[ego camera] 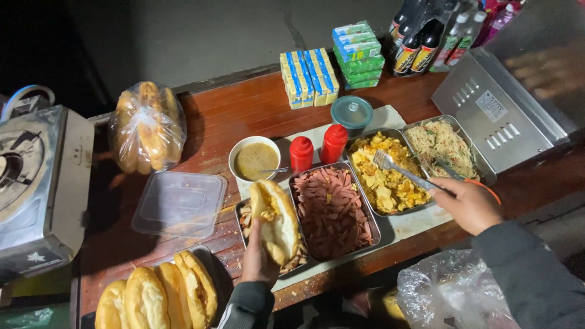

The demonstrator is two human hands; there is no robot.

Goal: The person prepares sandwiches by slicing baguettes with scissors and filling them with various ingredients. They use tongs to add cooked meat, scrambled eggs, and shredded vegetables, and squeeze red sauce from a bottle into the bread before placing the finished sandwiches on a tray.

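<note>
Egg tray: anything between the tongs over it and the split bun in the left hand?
Only the tray of sliced sausage lies below that path. The tongs in the right hand hang over the egg tray; the bun sits in the left hand.

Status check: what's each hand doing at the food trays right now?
Left hand holds split bread roll over the trays. Right hand grips tongs, tips over scrambled egg tray. Nothing between.

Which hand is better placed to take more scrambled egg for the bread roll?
Probably the right hand: it holds the tongs over the egg tray. The left hand holds the split roll.
</note>
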